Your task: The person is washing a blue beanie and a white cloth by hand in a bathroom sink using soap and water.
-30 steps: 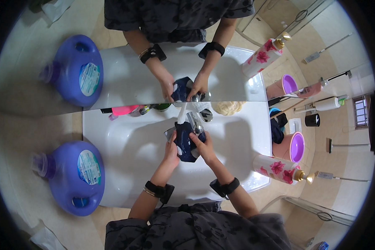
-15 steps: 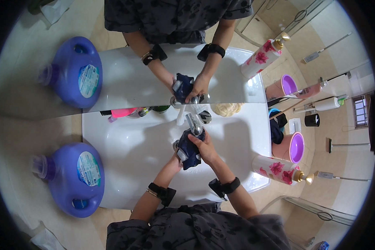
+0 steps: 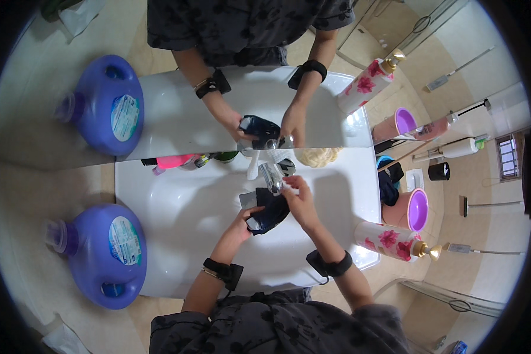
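Two hands meet on a dark blue cloth bunched over the middle of the white sink, just below the chrome tap at the basin's far edge. The left hand comes up from the near edge and has its fingers clenched around the lower part of the cloth. The right hand lies on the cloth's right side, fingers curled over it, with the fingertips up by the tap spout. Both wrists carry black bands. Along the sink's far edge, left of the tap, lies a pink tube; right of the tap sits a pale yellow sponge. At the sink's near right corner a floral pump bottle lies on its side, and just beyond it stands a pink cup with a purple inside. On the counter to the left of the sink rests a large purple detergent jug. A mirror behind the sink repeats the scene.
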Motion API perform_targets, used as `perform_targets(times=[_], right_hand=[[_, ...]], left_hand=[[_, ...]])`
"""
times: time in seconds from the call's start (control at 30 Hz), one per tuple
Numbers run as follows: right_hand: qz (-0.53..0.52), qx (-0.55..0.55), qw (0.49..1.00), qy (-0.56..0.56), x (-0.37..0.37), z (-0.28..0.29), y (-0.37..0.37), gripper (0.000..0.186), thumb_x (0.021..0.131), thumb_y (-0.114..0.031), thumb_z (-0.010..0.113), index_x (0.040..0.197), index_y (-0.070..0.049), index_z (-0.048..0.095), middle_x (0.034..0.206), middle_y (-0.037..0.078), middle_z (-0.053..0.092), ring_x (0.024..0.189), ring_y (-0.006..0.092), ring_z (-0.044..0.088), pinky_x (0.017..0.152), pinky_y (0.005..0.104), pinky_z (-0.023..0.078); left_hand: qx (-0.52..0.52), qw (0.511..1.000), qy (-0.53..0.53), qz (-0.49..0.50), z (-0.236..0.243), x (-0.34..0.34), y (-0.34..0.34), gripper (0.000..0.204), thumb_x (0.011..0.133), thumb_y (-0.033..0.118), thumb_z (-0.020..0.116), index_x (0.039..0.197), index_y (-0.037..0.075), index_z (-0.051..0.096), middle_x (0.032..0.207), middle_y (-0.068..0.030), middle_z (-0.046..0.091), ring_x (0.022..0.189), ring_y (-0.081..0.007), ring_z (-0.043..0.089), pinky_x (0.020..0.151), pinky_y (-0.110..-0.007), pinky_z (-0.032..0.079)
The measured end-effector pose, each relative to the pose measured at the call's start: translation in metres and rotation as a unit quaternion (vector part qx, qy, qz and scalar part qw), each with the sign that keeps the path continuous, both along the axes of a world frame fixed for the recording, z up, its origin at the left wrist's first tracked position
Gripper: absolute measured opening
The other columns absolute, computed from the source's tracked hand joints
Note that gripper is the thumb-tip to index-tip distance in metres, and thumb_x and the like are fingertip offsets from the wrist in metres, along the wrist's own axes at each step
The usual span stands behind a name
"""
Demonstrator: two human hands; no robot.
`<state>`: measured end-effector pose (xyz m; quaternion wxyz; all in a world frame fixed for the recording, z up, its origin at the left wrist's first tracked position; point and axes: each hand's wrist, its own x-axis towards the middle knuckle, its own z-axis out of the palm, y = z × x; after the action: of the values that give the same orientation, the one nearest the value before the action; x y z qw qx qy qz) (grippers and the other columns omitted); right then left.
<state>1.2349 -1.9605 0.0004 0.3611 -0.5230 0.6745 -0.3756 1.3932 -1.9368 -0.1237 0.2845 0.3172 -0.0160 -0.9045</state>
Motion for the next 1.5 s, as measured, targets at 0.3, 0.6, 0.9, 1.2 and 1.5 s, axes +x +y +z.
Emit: perform_targets(times=[0.3,0.6,0.9,1.2,1.5], right_hand=[[0.045,-0.008,0.946,-0.322,0.002,0.100,-0.021,0.021,0.084,-0.020,0.042,0.071,-0.005,0.046,0.065,0.000,0.044,0.064,0.0091,0.041,0.062,0.0223,0.033],[0.042,-0.002,0.949,-0.312,0.011,0.104,-0.023,0.025,0.084,-0.020,0.043,0.066,-0.004,0.047,0.059,-0.002,0.039,0.055,0.0077,0.038,0.054,0.0214,0.033],[0.060,0.054,0.976,-0.203,0.004,0.083,-0.004,0.036,0.086,-0.029,0.041,0.069,0.000,0.053,0.057,-0.001,0.043,0.054,0.0068,0.039,0.051,0.0221,0.034],[-0.029,0.231,0.946,0.227,-0.063,0.003,0.110,0.038,0.079,-0.041,0.046,0.080,-0.006,0.061,0.073,0.014,0.060,0.073,0.0314,0.059,0.064,0.0372,0.045],[-0.136,-0.015,0.978,0.159,-0.117,0.202,0.149,0.024,0.077,-0.026,0.054,0.074,-0.002,0.058,0.051,0.011,0.052,0.047,0.0213,0.053,0.046,0.0315,0.040]], left_hand=[[-0.061,0.975,-0.213,0.024,0.041,-0.020,-0.014,0.035,0.075,0.014,0.059,0.106,0.001,0.051,0.099,-0.0073,0.057,0.088,-0.0160,0.056,0.079,-0.028,0.044],[-0.321,0.872,-0.367,0.046,0.034,-0.043,-0.010,0.045,0.066,0.025,0.066,0.102,0.000,0.053,0.097,-0.0107,0.057,0.089,-0.0211,0.054,0.079,-0.031,0.040],[-0.224,0.893,-0.390,-0.014,0.038,-0.018,-0.001,0.045,0.071,0.019,0.065,0.108,-0.001,0.049,0.100,-0.0073,0.055,0.090,-0.0166,0.053,0.079,-0.029,0.041],[-0.247,0.884,-0.394,-0.053,0.082,-0.024,0.024,0.025,0.073,0.014,0.064,0.093,0.000,0.055,0.083,-0.0035,0.057,0.068,-0.0100,0.053,0.060,-0.024,0.042],[-0.253,0.924,-0.278,0.063,0.139,-0.063,0.049,0.041,0.075,0.015,0.063,0.109,-0.001,0.046,0.103,-0.0069,0.052,0.093,-0.0155,0.050,0.080,-0.025,0.040]])
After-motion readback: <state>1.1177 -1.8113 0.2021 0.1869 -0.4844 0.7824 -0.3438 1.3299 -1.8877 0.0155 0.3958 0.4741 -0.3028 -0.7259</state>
